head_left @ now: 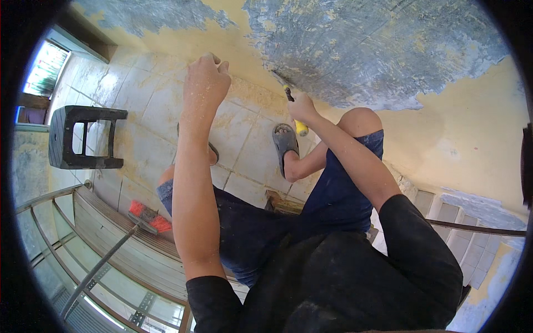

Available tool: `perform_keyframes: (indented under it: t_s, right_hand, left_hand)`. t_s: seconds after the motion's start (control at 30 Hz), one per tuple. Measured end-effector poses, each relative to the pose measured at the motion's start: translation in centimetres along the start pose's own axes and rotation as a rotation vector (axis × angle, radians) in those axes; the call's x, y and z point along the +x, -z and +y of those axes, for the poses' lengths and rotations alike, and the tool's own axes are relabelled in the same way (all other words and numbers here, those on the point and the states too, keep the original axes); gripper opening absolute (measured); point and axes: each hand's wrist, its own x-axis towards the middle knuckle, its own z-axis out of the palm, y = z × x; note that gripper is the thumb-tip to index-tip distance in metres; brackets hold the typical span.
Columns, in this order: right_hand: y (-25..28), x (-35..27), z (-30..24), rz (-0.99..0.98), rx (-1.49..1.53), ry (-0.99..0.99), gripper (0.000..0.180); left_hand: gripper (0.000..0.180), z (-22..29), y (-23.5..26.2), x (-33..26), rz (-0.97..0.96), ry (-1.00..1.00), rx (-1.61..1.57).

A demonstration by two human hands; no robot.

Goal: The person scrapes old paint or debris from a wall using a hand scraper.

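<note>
My right hand is closed around the yellow and black handle of a scraper. Its narrow blade end points up and left, at the lower edge of the grey patch on the wall, where yellow paint is gone. Whether the blade touches the wall, I cannot tell. My left hand is a dusty fist held up in the air, away from the scraper. The inside of its fingers is turned away, so anything in it is hidden.
Dusty pale tiles cover the floor below, with my sandalled feet on them. A black plastic stool stands at left. A broom with red bristles leans beside a wooden frame with glass panes at lower left.
</note>
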Motion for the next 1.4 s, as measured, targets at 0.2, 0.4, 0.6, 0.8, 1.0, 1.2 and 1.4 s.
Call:
perform_keyframes:
  t_s: [0.2,0.4,0.6,0.8,1.0,1.2,1.4]
  right_hand:
    - [-0.9,-0.9,-0.7,0.061,-0.043,0.012,0.020]
    - [-2.2,-0.1,-0.6,0.090,-0.004,0.004,0.014]
    - [-2.2,0.1,-0.7,0.023,0.017,-0.110,0.020]
    - [-2.5,-0.5,-0.8,0.091,0.041,-0.031,0.021]
    - [-2.9,0.1,0.4,0.147,-0.015,0.087,0.018]
    - [-3.3,0.1,0.4,0.137,0.045,0.023,0.016]
    - [-3.0,-0.5,0.3,0.079,0.163,-0.012,0.017]
  left_hand:
    - [0.027,-0.9,0.2,0.0,0.011,-0.005,0.000]
    - [0.027,-1.8,0.7,-0.3,0.004,0.022,0.028]
    - [0.027,-2.2,0.7,-0.2,0.053,-0.004,0.009]
    - [0.028,-2.2,1.0,-0.3,0.094,-0.030,0.015]
    - [0.028,-2.3,1.6,-0.8,0.052,0.016,0.017]
    - [0.029,-2.8,1.3,-1.1,0.082,0.009,0.060]
    - [0.029,-2.4,1.4,-1.0,0.044,0.018,0.042]
